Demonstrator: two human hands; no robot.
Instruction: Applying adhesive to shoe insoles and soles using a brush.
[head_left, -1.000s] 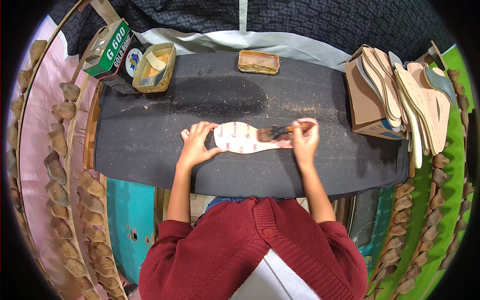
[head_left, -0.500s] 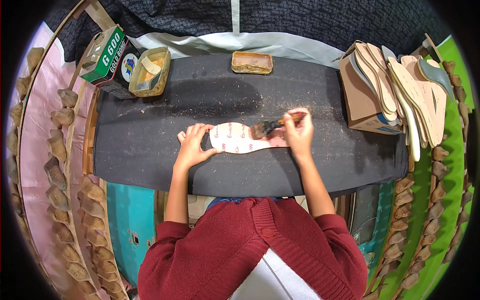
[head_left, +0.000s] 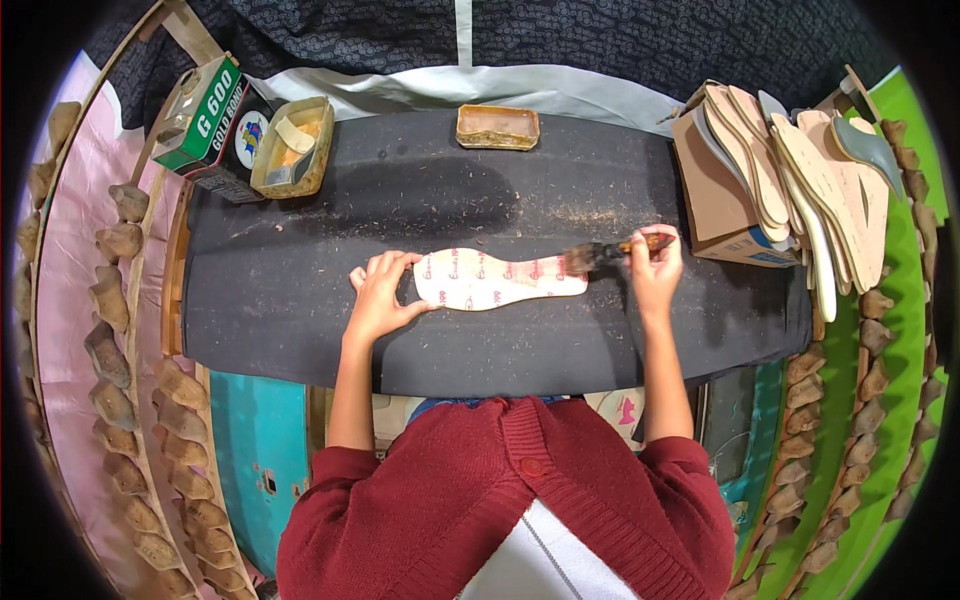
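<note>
Left hand (head_left: 380,298) holds flat, waisted insole (head_left: 500,280); right hand (head_left: 655,270), bristly brush (head_left: 604,256).

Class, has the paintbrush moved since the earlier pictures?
Yes: the paintbrush has moved right, toward the cardboard box, reaching the narrow end of the insole.

"What stands at the upper left?"

"A green, white and black rectangular metal can (head_left: 205,140), with a yellowish, open-topped rectangular tub (head_left: 293,190) just right of it."

"And around the edges?"

"Rows of brown, lumpy blocks (head_left: 108,298) line both sides, against smooth pink sheeting (head_left: 72,320) and bright green sheeting (head_left: 838,375). A dark, pale-patterned cloth curtain (head_left: 650,50) hangs behind."
</note>
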